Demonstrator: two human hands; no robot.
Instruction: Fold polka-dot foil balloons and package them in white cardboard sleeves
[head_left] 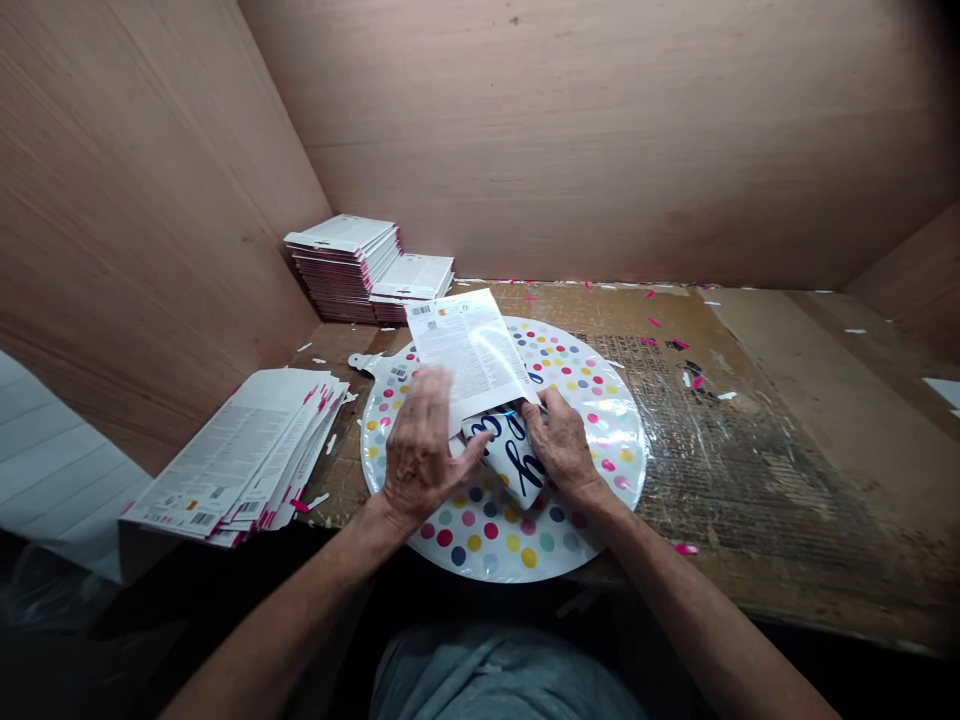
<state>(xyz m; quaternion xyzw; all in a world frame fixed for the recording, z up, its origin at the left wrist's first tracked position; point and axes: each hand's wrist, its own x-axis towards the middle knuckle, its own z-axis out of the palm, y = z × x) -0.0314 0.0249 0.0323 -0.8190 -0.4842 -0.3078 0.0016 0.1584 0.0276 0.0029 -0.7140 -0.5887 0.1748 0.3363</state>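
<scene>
A flat, round foil balloon point(480, 548), white with coloured dots, lies on the worktop under both hands. Above it, a white printed paper envelope point(472, 350) is tilted, with a folded foil balloon point(517, 465) at its lower opening. Dark blue script shows on the folded foil. My right hand point(559, 440) pinches the right side of the envelope's mouth together with the folded foil. My left hand point(420, 440) is at the envelope's left edge, thumb apart and reaching over the foil; its fingers are stretched out and smeared by motion.
Two stacks of printed envelopes point(341, 270) stand in the back left corner. A fanned pile of envelopes point(232, 460) overhangs the front left edge. Pink and white scraps are scattered over the cardboard-covered worktop point(810, 480). Wooden panels point(600, 140) enclose the back and sides.
</scene>
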